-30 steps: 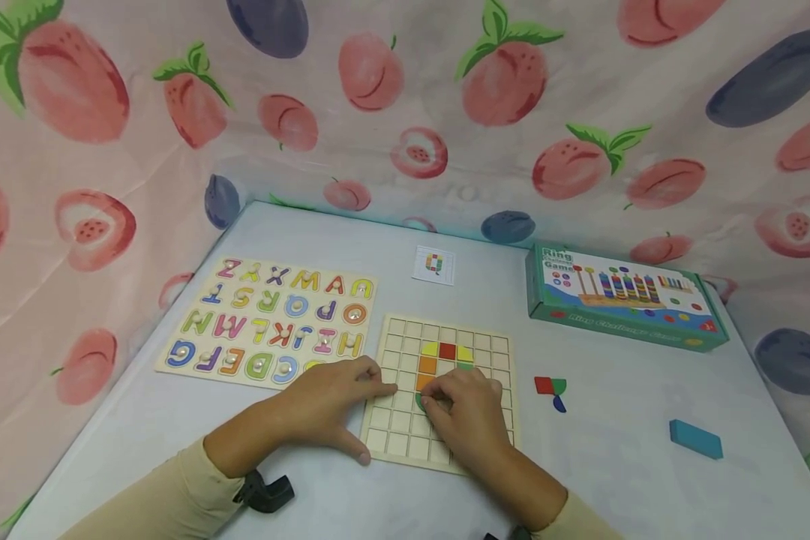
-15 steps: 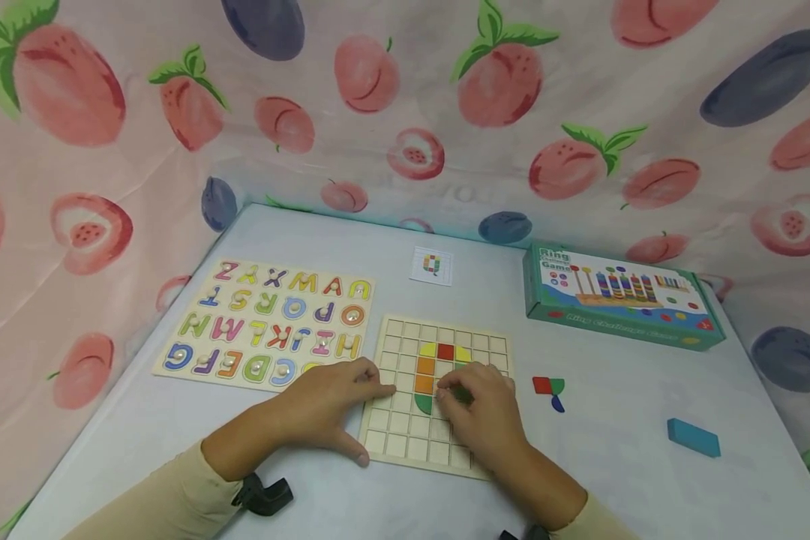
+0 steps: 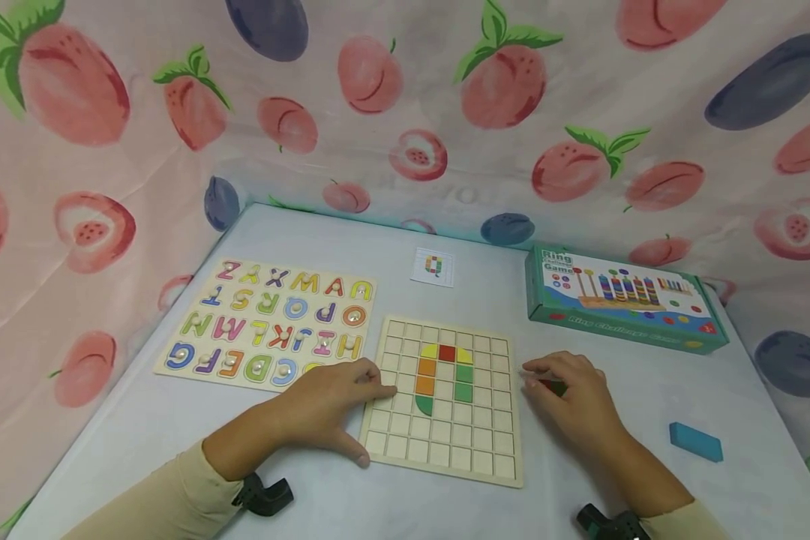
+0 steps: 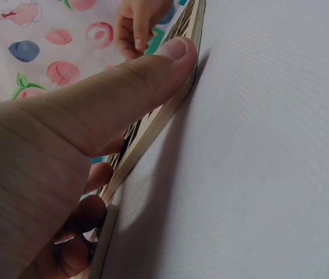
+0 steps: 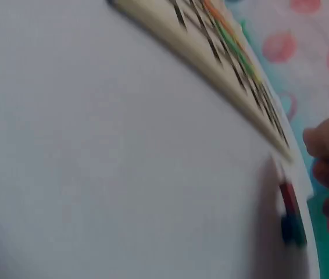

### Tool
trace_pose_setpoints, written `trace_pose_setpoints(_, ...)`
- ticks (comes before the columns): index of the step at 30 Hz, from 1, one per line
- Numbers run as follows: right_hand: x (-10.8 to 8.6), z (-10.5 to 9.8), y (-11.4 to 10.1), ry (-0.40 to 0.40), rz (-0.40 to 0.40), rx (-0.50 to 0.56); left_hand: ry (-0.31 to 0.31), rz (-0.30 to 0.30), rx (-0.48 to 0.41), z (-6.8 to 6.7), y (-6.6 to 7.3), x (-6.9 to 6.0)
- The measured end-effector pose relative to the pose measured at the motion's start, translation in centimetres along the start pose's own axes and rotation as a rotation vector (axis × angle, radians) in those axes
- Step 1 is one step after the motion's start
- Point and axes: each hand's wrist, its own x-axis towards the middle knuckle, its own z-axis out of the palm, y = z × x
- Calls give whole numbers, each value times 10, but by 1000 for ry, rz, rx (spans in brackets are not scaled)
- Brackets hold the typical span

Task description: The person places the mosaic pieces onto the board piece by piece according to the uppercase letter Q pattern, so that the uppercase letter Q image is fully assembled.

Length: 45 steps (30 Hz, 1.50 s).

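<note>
My left hand (image 3: 324, 405) rests at the left side of a wooden grid board (image 3: 439, 454), its thumb at the near corner and its forefinger over the left edge. Set in the board are a red square (image 3: 448, 353), yellow corner pieces (image 3: 464, 355), orange squares (image 3: 425, 385), green squares (image 3: 463, 392) and a green quarter-circle (image 3: 424, 406). Right of the board, my right hand (image 3: 574, 397) hovers with loosely bent fingers over loose pieces, nothing visible between them. The head view mostly hides these pieces; the right wrist view shows a blurred red piece (image 5: 289, 197) and blue-green ones (image 5: 293, 230) below the fingers.
An alphabet puzzle board (image 3: 229, 375) lies left of the grid board. Behind it is a small pattern card (image 3: 433, 268). A green ring game box (image 3: 628, 300) stands at the back right, and a blue block (image 3: 696, 441) lies at the right.
My right hand has left the grid board and moved right, over the loose pieces. The green quarter-circle and green squares are now uncovered on the board. My left hand stays put.
</note>
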Motion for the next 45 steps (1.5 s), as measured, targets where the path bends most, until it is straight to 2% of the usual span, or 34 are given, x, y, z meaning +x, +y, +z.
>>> trace_pose_setpoints(4,-4,-9,20,-46,-5,-53,-2,3,-4,0,-1,0)
trace_pose_setpoints(8,-5,-10,29,-68,-3,-60,-1,4,-6,0,-1,0)
trace_pose_setpoints(23,10,-10,22,-41,53,-2,-7,0,12,-1,-1,3)
trace_pose_setpoints(32,10,3,-12,-43,95,125,-19,-19,-17,1,1,1)
trace_pose_setpoints(39,7,24,-46,-91,58,211,-7,-8,3,1,2,3)
trace_pose_setpoints(45,7,43,-70,-133,1,222,-15,-21,0,0,0,1)
